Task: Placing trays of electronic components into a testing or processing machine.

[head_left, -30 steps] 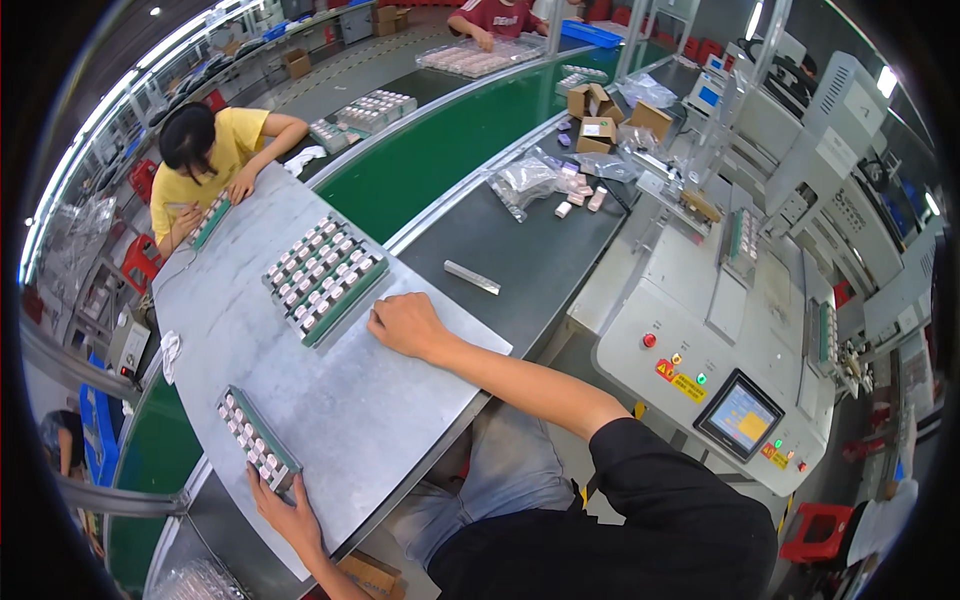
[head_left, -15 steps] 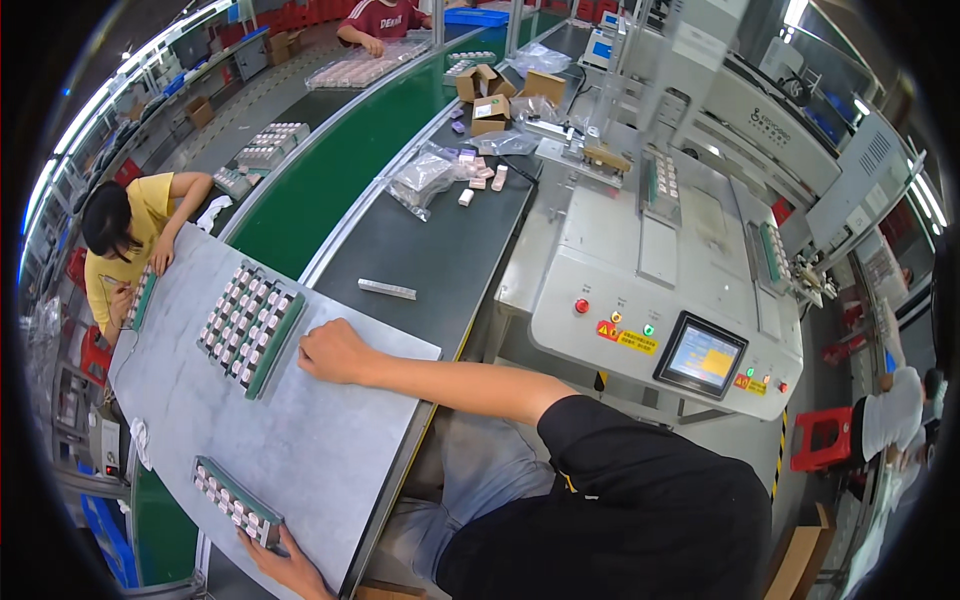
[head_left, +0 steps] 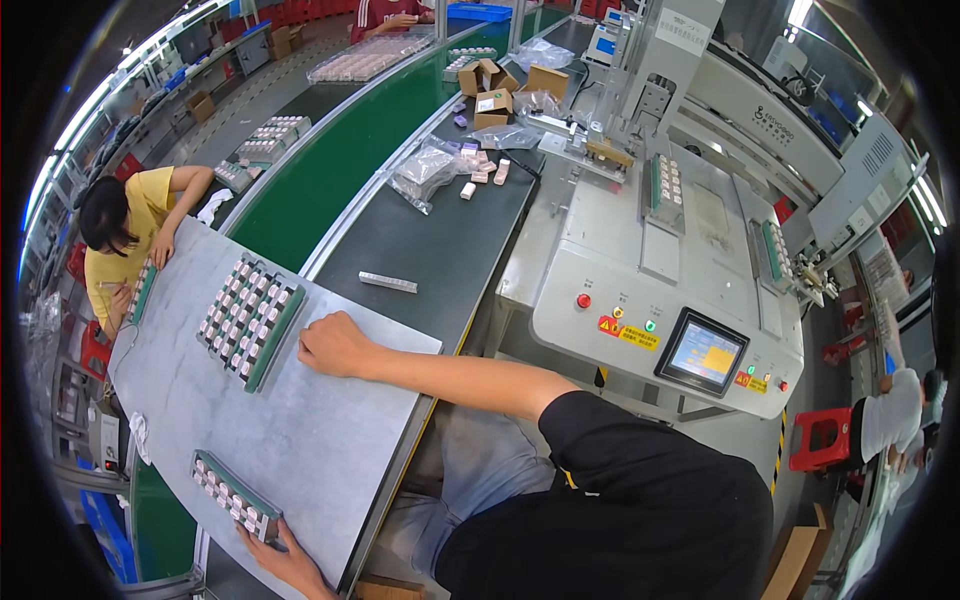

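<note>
My left hand [head_left: 284,560] is closed around the near end of a green strip holder [head_left: 232,494] with small, pale, round-topped pieces in rows; its thumb and fingers lie on either side of that end. My right hand [head_left: 338,345] rests on the grey tabletop [head_left: 310,440] with its fingers curled under. Whatever it may hold is hidden beneath. Just left of this fist, several similar green holders [head_left: 278,340] stand side by side, filled with the same pale pieces.
Across the table a person in yellow [head_left: 150,205] handles another green holder [head_left: 143,292]. Behind runs a green conveyor belt [head_left: 290,215]. A pale metal strip [head_left: 388,282], plastic bags [head_left: 425,172] and cartons [head_left: 492,108] lie on the dark bench. A machine with a screen [head_left: 702,352] stands at right.
Both my hands and the holders stay nearly in place. At the machine, the tall upright part was blurred and now appears sharp. The person in red at the back has raised their hands.
</note>
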{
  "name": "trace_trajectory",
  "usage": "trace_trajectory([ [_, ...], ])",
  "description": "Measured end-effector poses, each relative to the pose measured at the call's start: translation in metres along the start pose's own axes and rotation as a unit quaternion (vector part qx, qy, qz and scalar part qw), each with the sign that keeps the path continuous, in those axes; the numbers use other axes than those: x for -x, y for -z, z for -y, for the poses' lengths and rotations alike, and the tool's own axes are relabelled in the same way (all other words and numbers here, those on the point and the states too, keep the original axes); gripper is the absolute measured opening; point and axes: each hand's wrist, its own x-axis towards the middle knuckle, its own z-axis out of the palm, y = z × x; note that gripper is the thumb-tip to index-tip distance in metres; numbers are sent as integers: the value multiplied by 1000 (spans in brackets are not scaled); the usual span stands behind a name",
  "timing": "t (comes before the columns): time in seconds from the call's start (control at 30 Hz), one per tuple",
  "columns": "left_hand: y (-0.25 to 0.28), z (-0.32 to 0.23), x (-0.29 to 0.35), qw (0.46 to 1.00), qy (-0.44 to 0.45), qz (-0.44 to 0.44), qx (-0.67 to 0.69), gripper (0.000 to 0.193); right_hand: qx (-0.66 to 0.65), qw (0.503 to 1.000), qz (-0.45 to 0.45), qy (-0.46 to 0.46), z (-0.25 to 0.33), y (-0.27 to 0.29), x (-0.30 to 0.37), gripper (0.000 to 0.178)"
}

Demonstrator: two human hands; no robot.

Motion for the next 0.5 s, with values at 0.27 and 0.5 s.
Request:
trace_trajectory([
  [0.27,0,-1,-1,1000,-20,-14,19,69,-13,1000,3,-8,-2,-1,-1,29],
  [0.5,3,-8,-2,999,-32,-28,17,66,-5,1000,1,-4,-2,-2,1,26],
])
